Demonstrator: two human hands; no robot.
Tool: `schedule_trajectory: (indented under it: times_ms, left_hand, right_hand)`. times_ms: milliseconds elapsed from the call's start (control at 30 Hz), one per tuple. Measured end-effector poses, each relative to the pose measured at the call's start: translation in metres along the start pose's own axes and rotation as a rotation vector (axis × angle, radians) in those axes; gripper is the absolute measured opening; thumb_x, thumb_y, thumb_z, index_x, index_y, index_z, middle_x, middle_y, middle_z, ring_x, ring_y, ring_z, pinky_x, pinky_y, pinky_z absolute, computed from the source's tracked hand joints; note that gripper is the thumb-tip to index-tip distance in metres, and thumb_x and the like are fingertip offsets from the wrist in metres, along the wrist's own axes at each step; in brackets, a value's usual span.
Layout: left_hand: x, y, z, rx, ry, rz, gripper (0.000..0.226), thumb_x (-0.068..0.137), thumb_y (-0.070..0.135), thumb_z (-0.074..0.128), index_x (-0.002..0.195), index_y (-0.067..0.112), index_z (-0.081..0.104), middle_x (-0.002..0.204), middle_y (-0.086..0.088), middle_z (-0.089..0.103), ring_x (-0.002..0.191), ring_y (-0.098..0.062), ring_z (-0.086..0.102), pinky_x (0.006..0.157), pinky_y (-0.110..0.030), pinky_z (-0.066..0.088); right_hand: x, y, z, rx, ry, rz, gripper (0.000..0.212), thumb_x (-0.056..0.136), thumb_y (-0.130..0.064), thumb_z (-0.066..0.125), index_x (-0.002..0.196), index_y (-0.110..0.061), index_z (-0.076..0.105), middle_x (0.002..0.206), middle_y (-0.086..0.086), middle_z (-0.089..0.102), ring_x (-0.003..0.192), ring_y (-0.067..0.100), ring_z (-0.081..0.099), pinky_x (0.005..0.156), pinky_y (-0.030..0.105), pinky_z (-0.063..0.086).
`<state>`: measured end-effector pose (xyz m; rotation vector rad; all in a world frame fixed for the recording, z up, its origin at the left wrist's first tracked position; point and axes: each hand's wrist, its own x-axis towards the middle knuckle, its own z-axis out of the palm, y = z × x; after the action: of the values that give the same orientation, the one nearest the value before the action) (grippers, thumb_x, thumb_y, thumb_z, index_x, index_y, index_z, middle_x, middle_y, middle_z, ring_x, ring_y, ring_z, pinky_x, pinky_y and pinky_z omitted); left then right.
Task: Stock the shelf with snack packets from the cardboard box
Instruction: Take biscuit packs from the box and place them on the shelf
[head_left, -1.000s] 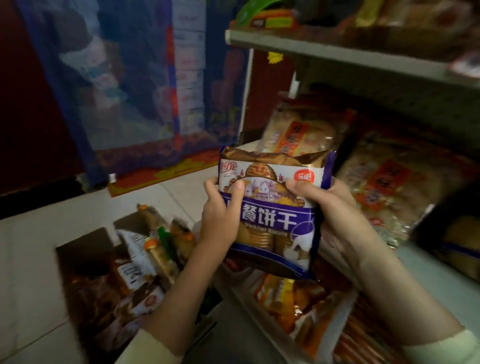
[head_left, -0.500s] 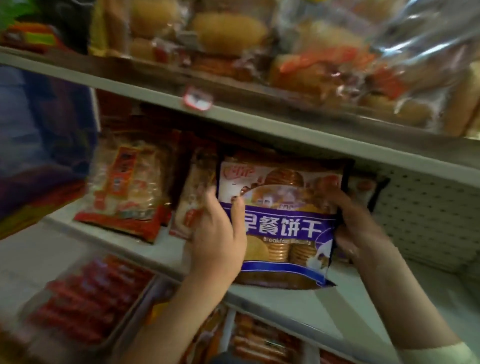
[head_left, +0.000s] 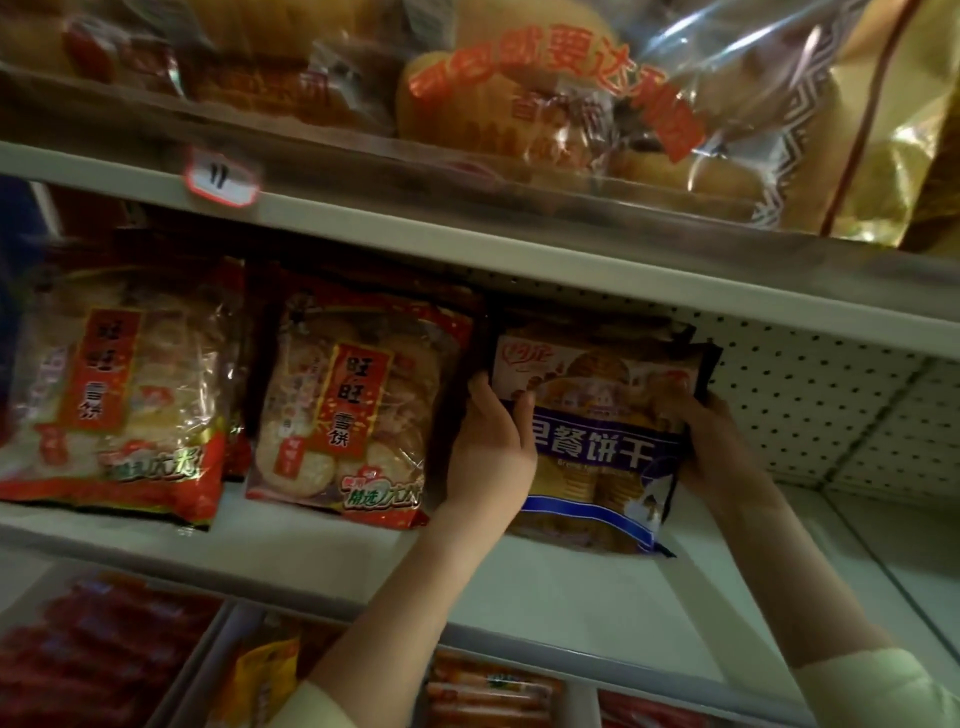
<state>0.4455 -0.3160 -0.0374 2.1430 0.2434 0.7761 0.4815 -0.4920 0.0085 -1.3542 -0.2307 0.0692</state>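
Note:
A purple and white biscuit packet (head_left: 597, 441) stands upright on the white middle shelf (head_left: 545, 587), leaning back toward the pegboard. My left hand (head_left: 491, 447) grips its left edge, thumb across the front. On the packet's right edge my right hand (head_left: 711, 441) holds it with curled fingers. The packet's bottom rests on or just above the shelf board; I cannot tell which. The cardboard box is out of view.
Two red rice-cracker bags (head_left: 343, 415) (head_left: 114, 395) stand left of the packet. The upper shelf (head_left: 467, 244) carries bread bags (head_left: 545, 104) and a price tag (head_left: 221, 179). Perforated back panel (head_left: 831, 415) lies to the right. Trays of red and orange snacks (head_left: 93, 649) sit below.
The view swung from the box on the floor up to the shelf. Both hands carried the biscuit packet up and back into the middle shelf, beside the rice-cracker bags.

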Motion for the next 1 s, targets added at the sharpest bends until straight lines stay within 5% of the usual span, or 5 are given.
schedule_trajectory:
  times_ms: [367,533,633,833,1000]
  left_hand:
    - [-0.002,-0.016,0.015,-0.078,0.042,0.071,0.059,0.093,0.047,0.030,0.133,0.003,0.033,0.109,-0.015,0.059,0.085,-0.028,0.063,0.061,-0.026,0.047]
    - [-0.005,-0.017,0.013,-0.168,-0.044,0.045,0.072,0.090,0.058,0.028,0.141,0.007,0.024,0.131,-0.016,0.048,0.112,-0.027,0.056,0.089,-0.037,0.052]
    - [-0.012,-0.016,0.012,-0.007,0.002,0.219,0.067,0.096,0.044,0.036,0.148,0.011,0.011,0.149,-0.019,0.028,0.136,-0.033,0.033,0.111,-0.040,0.031]
    - [-0.019,-0.003,-0.016,0.240,-0.015,0.514,0.061,0.084,0.020,0.042,0.143,0.013,0.028,0.146,-0.021,0.034,0.135,-0.036,0.031,0.109,-0.049,0.032]
    - [-0.033,-0.019,-0.080,0.255,0.013,0.445,0.043,0.087,0.021,0.040,0.126,0.009,0.054,0.126,-0.014,0.055,0.110,-0.029,0.056,0.092,-0.041,0.051]
  right_hand:
    - [-0.001,0.013,-0.004,-0.016,0.007,-0.027,0.050,0.068,-0.034,0.071,0.111,-0.013,0.060,0.104,0.008,0.074,0.094,0.028,0.071,0.071,0.035,0.059]
    - [-0.001,0.019,-0.007,-0.135,0.142,-0.088,0.060,0.067,-0.038,0.071,0.120,-0.016,0.054,0.110,0.010,0.070,0.091,0.024,0.072,0.075,0.040,0.059]
    - [-0.002,0.022,-0.007,-0.308,0.241,-0.172,0.078,0.061,-0.060,0.078,0.122,-0.027,0.043,0.127,0.012,0.056,0.104,0.026,0.065,0.086,0.048,0.055]
    - [-0.012,0.018,0.034,-1.078,0.593,-0.841,0.066,0.075,-0.040,0.057,0.129,-0.012,0.032,0.126,0.025,0.046,0.113,0.029,0.038,0.096,0.040,0.030]
    - [-0.042,0.020,0.110,-1.065,0.199,-1.001,0.041,0.080,-0.026,0.055,0.116,-0.010,0.045,0.108,0.021,0.058,0.104,0.029,0.044,0.089,0.035,0.030]
